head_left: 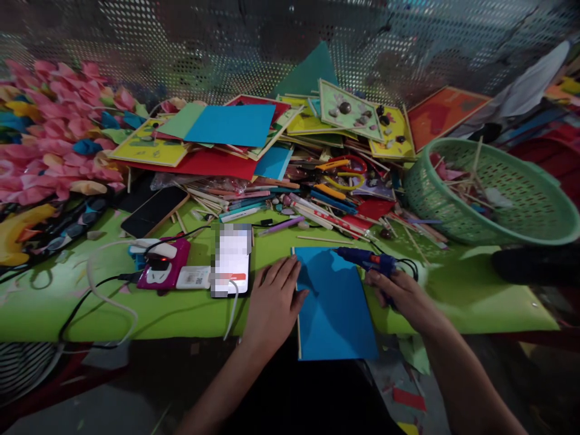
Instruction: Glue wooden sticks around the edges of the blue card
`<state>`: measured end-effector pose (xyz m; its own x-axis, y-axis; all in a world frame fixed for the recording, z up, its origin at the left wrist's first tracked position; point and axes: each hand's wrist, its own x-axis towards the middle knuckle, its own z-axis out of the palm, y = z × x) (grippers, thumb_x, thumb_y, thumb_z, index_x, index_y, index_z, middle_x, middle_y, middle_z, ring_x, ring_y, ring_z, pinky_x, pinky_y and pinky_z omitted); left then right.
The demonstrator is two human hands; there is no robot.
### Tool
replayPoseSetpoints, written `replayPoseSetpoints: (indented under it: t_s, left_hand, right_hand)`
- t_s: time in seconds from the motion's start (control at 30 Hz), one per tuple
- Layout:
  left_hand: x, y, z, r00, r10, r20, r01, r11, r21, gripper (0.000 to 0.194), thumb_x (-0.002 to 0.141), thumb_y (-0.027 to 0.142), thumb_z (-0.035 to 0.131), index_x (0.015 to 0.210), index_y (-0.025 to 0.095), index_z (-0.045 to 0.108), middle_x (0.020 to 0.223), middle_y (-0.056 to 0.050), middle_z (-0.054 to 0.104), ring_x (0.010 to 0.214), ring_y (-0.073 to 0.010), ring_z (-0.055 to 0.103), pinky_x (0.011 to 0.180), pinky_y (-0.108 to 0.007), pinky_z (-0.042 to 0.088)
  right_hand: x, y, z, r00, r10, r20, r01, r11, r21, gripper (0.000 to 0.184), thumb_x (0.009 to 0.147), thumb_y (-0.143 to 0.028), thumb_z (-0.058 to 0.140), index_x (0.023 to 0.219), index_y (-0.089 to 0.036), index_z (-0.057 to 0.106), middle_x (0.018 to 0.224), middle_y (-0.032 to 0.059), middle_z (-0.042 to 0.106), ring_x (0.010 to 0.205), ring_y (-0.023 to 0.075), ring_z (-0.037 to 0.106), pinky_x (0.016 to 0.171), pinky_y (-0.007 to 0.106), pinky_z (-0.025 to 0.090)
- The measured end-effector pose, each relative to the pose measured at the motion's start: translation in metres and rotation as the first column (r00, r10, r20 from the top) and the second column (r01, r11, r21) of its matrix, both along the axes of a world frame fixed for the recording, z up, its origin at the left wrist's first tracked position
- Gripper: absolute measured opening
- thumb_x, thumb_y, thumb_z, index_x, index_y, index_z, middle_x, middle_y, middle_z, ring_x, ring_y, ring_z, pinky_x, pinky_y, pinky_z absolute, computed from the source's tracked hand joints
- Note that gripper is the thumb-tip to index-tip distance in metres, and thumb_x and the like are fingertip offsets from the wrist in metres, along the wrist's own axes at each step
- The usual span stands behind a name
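no legible text, white adapter (194,277) print too small, phone screen (235,257) pixelated

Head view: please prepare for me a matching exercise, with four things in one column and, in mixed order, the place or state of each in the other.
Things:
1. glue gun
2. blue card
3. green basket
4. magenta power strip

Place or state:
A. has thin sticks inside
B. has plugs in it
C. gripped by the right hand
D. has the left hand at its edge

Right pairs: 1-C, 2-D, 3-A, 4-B.
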<state>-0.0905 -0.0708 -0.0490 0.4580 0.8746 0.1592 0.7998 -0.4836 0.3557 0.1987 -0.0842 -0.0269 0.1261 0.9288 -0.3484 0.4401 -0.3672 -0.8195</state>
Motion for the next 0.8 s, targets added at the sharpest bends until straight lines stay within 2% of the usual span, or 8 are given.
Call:
replayPoseSetpoints:
  t_s: [0.1,0.23,0.33,0.47,0.6,0.73,0.8]
  left_hand:
    - [0.000,0.000,-0.001,1.000,-0.001,-0.002,0.001,1.000,0.006,0.048,0.108,0.043,0.044,0.150,0.021,0.053,0.159,-0.005,0.052,0.145,-0.0265,0.049,0.116,-0.049,0.041]
    - [0.000,0.000,0.000,1.000,-0.006,-0.006,0.006,1.000,0.002,0.048,0.107,0.043,0.046,0.149,0.020,0.053,0.160,-0.005,0.051,0.145,-0.0266,0.048,0.117,-0.048,0.040]
    - [0.000,0.000,0.001,1.000,-0.005,-0.011,0.005,1.000,0.000,0.048,0.108,0.043,0.046,0.149,0.020,0.053,0.160,-0.004,0.051,0.145,-0.0261,0.048,0.116,-0.048,0.040]
    - [0.000,0.001,0.000,1.000,-0.002,-0.012,0.002,1.000,-0.002,0.049,0.108,0.043,0.045,0.151,0.021,0.052,0.159,-0.005,0.051,0.145,-0.0259,0.049,0.115,-0.047,0.041]
    - [-0.001,0.002,-0.002,1.000,-0.003,-0.010,0.003,1.000,0.026,0.047,0.107,0.041,0.046,0.150,0.021,0.053,0.158,-0.006,0.052,0.144,-0.0261,0.050,0.114,-0.047,0.042]
    - [-0.003,0.004,-0.006,1.000,-0.019,-0.012,0.019,0.997,0.075,0.048,0.107,0.040,0.047,0.151,0.021,0.052,0.157,-0.007,0.054,0.141,-0.0276,0.053,0.111,-0.048,0.044]
    - [-0.004,0.005,-0.008,1.000,-0.024,-0.003,0.024,0.995,0.100,0.048,0.107,0.041,0.047,0.151,0.020,0.052,0.156,-0.008,0.055,0.140,-0.0281,0.054,0.110,-0.049,0.044]
  right_hand:
    - [0.000,0.000,-0.001,1.000,0.001,0.021,-0.001,1.000,0.000,0.053,0.085,-0.074,0.060,0.075,-0.022,0.062,0.050,-0.0012,0.053,0.049,0.0155,0.048,0.050,0.029,0.038]
    - [-0.005,0.003,-0.004,0.998,0.063,0.024,-0.063,0.998,-0.017,0.054,0.088,-0.072,0.059,0.064,-0.023,0.058,0.050,0.0009,0.054,0.053,0.0171,0.050,0.054,0.031,0.039]
    - [-0.006,0.003,0.000,0.999,0.035,-0.002,-0.035,0.999,-0.016,0.052,0.087,-0.072,0.061,0.067,-0.024,0.062,0.051,0.0018,0.054,0.052,0.0185,0.050,0.054,0.033,0.040]
    - [0.007,-0.007,0.012,0.988,-0.107,-0.112,0.110,0.994,0.020,0.049,0.083,-0.072,0.065,0.080,-0.023,0.069,0.059,0.0033,0.059,0.049,0.0176,0.048,0.050,0.034,0.037]
    - [0.038,-0.024,0.021,0.918,-0.279,-0.283,0.324,0.937,0.127,0.046,0.087,-0.067,0.063,0.084,-0.023,0.071,0.084,0.0081,0.068,0.054,0.0167,0.051,0.053,0.036,0.039]
    - [0.079,-0.035,0.023,0.873,-0.431,-0.227,0.470,0.868,0.160,0.054,0.088,-0.074,0.058,0.085,-0.022,0.074,0.073,0.0100,0.066,0.061,0.0214,0.055,0.057,0.036,0.040]
    - [0.097,-0.038,0.022,0.839,-0.523,-0.152,0.543,0.826,0.153,0.055,0.086,-0.075,0.060,0.080,-0.021,0.071,0.066,0.0086,0.064,0.057,0.0195,0.053,0.054,0.035,0.037]
